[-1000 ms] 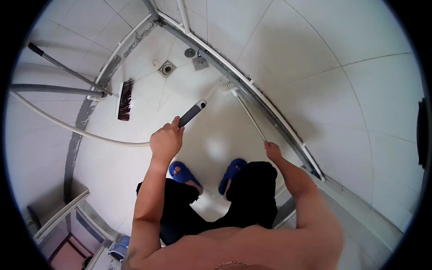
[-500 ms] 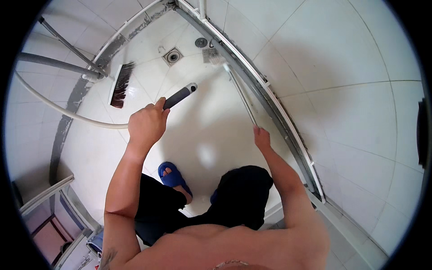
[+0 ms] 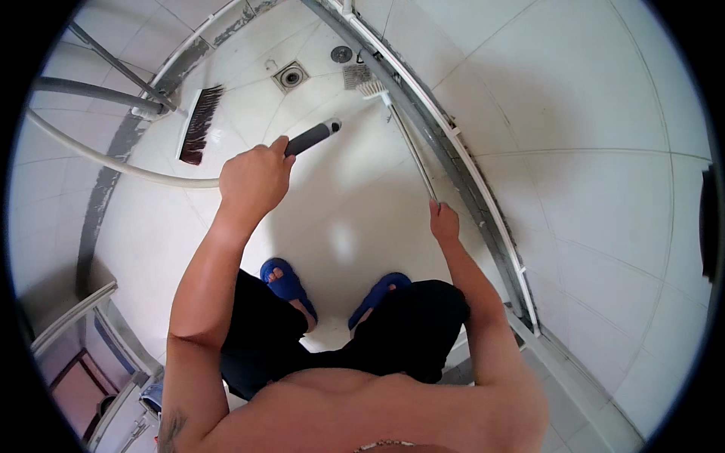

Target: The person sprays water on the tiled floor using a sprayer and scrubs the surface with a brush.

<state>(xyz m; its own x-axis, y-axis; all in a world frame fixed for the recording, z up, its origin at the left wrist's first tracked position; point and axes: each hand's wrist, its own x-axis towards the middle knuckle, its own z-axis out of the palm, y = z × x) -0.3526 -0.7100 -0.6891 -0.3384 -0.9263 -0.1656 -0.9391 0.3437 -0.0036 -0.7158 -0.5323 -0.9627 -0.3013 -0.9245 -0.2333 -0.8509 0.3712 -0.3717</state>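
Working over the pale tiled floor [image 3: 343, 204], close to the foot of the right-hand wall [image 3: 574, 196], seems to call for planted feet and short strokes, since the surface could be slick if wet. Strokes probably run better along the grey pipe [image 3: 436, 140] than across it, so nothing knocks against it. The hose [image 3: 151, 177] curves in from the left to the person's left hand; a little slack should stop it from catching the dark-bristled broom [image 3: 200, 124] nearby. The long-handled scrub brush [image 3: 411, 151], gripped by the right hand [image 3: 445, 223], has its white head beside the pipe, next to a square grate [image 3: 356, 75]; even pressure would likely serve better than leaning on one corner. The left hand [image 3: 255, 180] is wrapped around the dark grey sprayer [image 3: 308, 140], its tip pointing forward and to the right; aiming just ahead of the bristles should help.

As for what is hidden, the hose runs out at the dark rim, and its join with the sprayer lies behind the left hand. The right fist covers the lower brush handle. How firmly the bristles press, and whether any water leaves the nozzle, I cannot tell
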